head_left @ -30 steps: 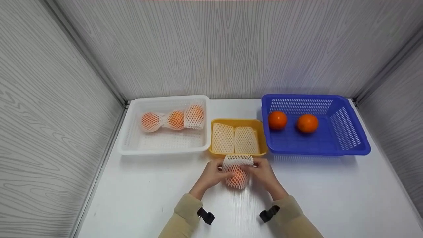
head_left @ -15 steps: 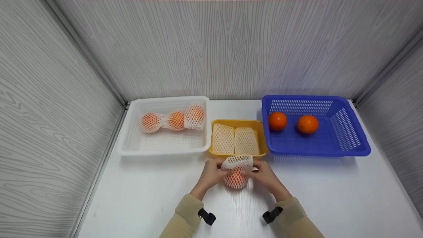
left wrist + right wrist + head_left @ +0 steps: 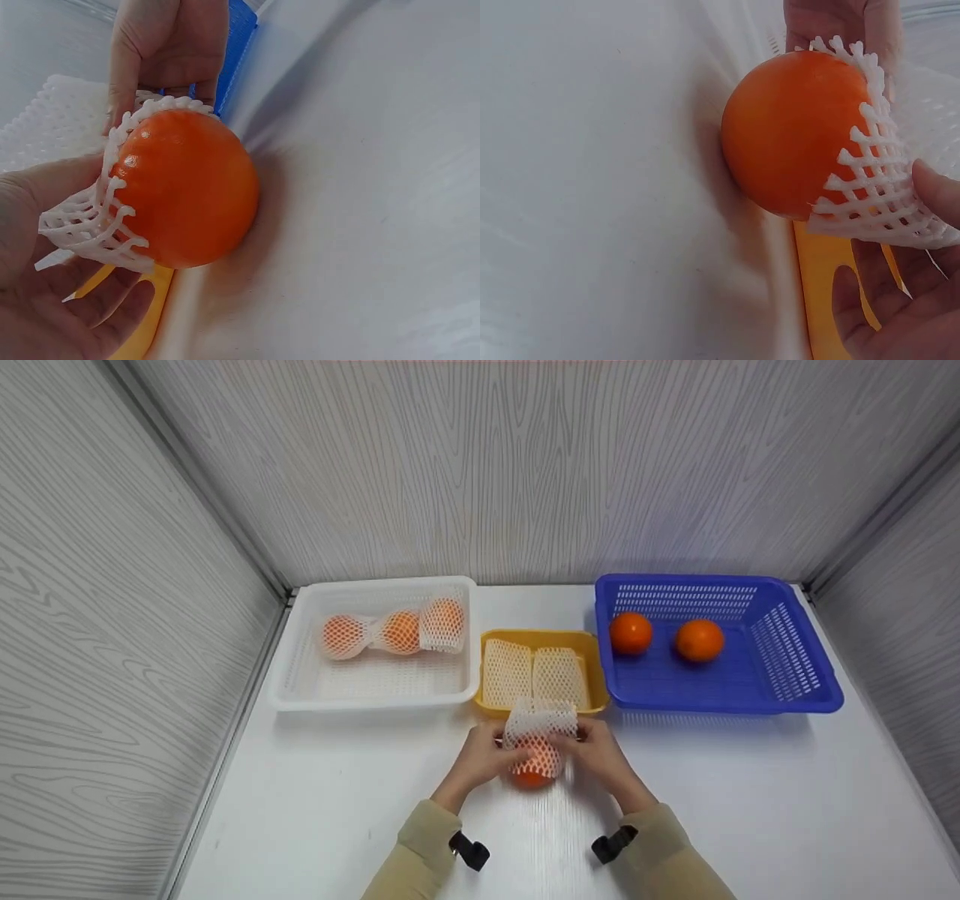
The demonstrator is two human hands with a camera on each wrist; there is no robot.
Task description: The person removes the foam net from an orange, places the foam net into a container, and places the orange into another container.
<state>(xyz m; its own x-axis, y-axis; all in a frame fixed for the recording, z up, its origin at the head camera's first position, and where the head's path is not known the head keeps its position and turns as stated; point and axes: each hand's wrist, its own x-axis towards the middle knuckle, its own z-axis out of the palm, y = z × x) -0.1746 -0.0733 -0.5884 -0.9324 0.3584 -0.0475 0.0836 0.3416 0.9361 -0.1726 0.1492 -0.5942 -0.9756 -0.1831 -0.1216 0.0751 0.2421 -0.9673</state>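
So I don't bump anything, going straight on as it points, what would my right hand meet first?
Your right hand would first meet the white net it holds, then probably the yellow basket; depth is unclear.

Pale wood-grain panels [image 3: 480, 472] border a white tabletop [image 3: 330, 787], which bears a white basket [image 3: 375, 681] at left, a blue slotted basket [image 3: 705, 684] at right, and a smaller yellow tray [image 3: 536, 638] between them

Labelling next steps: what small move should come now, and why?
Probably the left hand and right hand should draw the white foam-net sleeve further over the round, glossy orange fruit: the fruit's near end is bare beyond the sleeve's edge, while the sleeve extends past its far end. Both hands hold the sleeve.
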